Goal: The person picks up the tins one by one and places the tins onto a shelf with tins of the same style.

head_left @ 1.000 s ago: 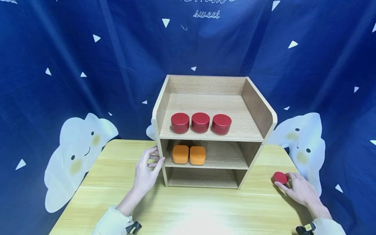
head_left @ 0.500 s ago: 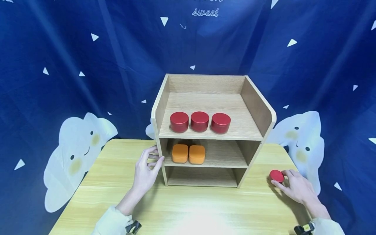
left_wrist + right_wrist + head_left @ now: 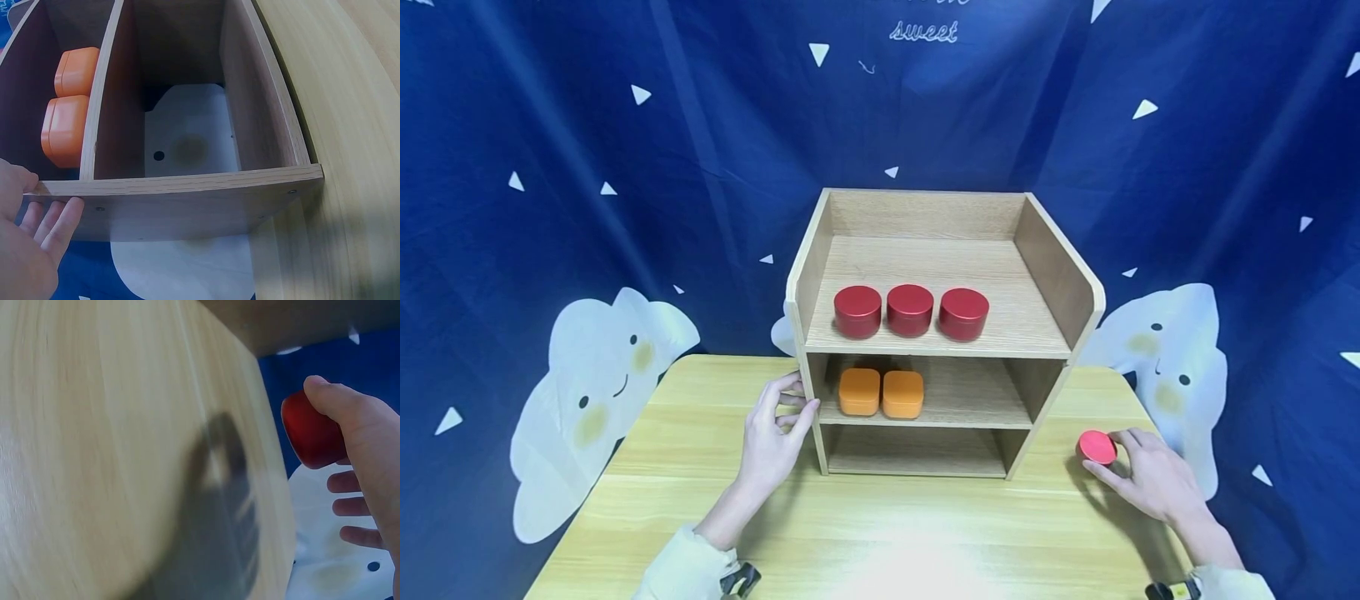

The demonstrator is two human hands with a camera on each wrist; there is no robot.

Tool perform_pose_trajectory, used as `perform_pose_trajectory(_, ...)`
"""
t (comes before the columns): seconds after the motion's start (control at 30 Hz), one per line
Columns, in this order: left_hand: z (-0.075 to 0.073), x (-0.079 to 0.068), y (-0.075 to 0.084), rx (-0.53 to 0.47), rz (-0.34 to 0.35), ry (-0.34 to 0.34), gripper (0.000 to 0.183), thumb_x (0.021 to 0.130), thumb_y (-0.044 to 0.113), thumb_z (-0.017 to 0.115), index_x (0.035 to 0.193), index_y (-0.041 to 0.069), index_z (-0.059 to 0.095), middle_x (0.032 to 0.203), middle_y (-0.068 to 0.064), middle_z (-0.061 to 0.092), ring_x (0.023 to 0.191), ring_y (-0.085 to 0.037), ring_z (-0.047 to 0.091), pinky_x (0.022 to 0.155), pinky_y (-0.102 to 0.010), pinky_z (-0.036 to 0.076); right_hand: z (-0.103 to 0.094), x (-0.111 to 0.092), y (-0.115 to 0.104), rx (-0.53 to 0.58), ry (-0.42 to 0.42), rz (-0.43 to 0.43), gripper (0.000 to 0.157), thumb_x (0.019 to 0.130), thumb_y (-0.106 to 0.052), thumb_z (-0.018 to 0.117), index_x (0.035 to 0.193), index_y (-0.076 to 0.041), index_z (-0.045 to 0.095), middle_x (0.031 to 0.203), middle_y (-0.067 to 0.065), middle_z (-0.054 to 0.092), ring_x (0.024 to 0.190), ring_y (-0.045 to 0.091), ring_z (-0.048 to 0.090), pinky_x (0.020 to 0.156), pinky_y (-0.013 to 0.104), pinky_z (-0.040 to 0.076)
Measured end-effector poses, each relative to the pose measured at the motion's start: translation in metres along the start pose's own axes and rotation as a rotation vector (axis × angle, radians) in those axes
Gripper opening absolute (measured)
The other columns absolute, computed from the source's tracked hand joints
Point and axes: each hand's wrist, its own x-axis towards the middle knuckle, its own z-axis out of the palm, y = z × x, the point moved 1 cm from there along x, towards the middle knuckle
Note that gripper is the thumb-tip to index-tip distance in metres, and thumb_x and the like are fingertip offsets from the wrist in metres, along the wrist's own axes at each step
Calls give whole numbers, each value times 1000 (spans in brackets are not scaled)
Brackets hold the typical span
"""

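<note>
Between the thumb and fingers of my right hand (image 3: 1157, 479) is a small round red tin (image 3: 1097, 447), lid up, over the right side of the table. The right wrist view shows the same red tin (image 3: 312, 431) with the thumb across it and a hand shadow on the wood. My left hand (image 3: 775, 437) grips the left side panel of a wooden shelf (image 3: 925, 423), thumb at the front edge and fingers along the outer face. Three red tins (image 3: 911, 312) stand in a row on the shelf's top level. Two orange square tins (image 3: 882, 393) sit side by side on the middle level.
The shelf stands at the back of a light wooden table (image 3: 880, 525). Behind it hangs a dark blue curtain (image 3: 745, 125) with white triangles and smiling clouds. The table's right edge runs close to my right hand.
My right hand has lifted the red tin a little off the table and shifted it slightly left. My left hand stays at the shelf's side panel.
</note>
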Motion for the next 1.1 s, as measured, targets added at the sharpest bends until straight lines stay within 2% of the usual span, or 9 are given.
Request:
perform_pose_trajectory(0.63,0,1,2,-3,-12,-7,39,92,-4,77,129,-2,64,112,-16,70,91,-8,68,70,-17,68,-20,1,-32,2,120,-61,64,70,-55,90,104,-5,72,97,15,74,88,38,70,67,58,59)
perform_pose_trajectory(1.1,0,1,2,-13,-13,-12,39,93,-4,76,130,-1,64,111,-15,70,90,-18,71,69,-22,69,-36,-4,-58,35,219,-70,63,65,-47,93,107,-4,73,103,16,75,96,39,70,74,60,59)
